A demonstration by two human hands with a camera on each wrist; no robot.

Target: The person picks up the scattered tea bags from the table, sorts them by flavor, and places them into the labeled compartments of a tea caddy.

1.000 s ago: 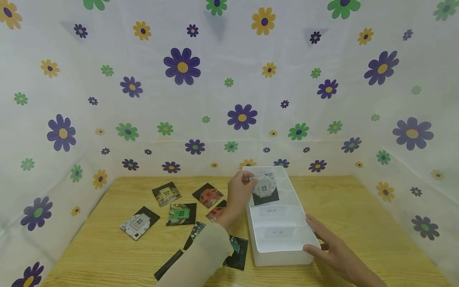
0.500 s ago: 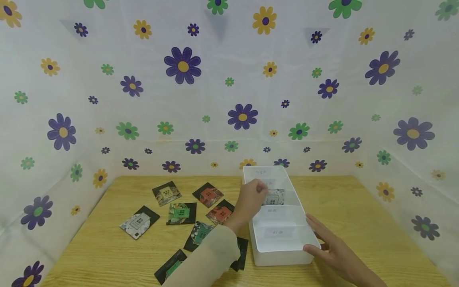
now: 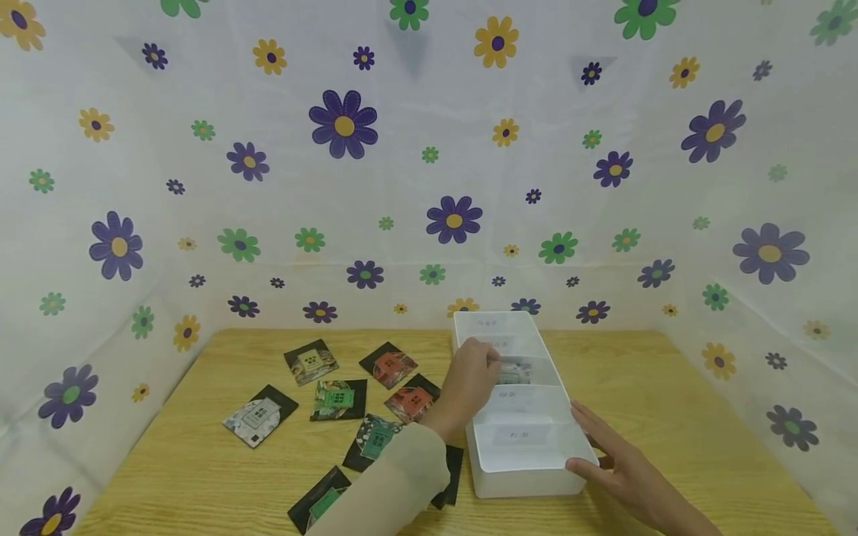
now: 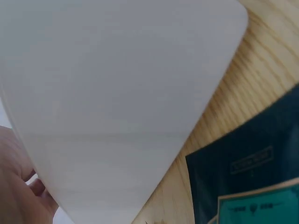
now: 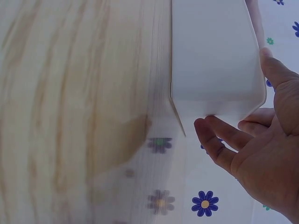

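A white box (image 3: 523,484) with several labelled compartments stands on the table, its long side running away from me. My left hand (image 3: 471,381) reaches over its left wall, fingers curled at the edge of a pale floral sachet (image 3: 515,371). The sachet sits inside a middle compartment, its lower part hidden behind a divider; the hand covers its left edge. My right hand (image 3: 620,465) holds the box around its near right corner, thumb at the near end and fingers along the right wall. In the right wrist view, the right hand's fingertips (image 5: 202,123) lie right at the wall.
Several flat sachets lie left of the box: a white one (image 3: 260,415), a yellow one (image 3: 311,362), orange ones (image 3: 389,365) and green ones (image 3: 338,400). A dark sachet (image 3: 450,476) lies close to the box's left wall. Flower-printed cloth (image 3: 375,193) surrounds the wooden table (image 3: 194,476).
My left hand has moved slightly right and lowered the floral sachet from above the box into a middle compartment. My right hand has stayed at the box corner.
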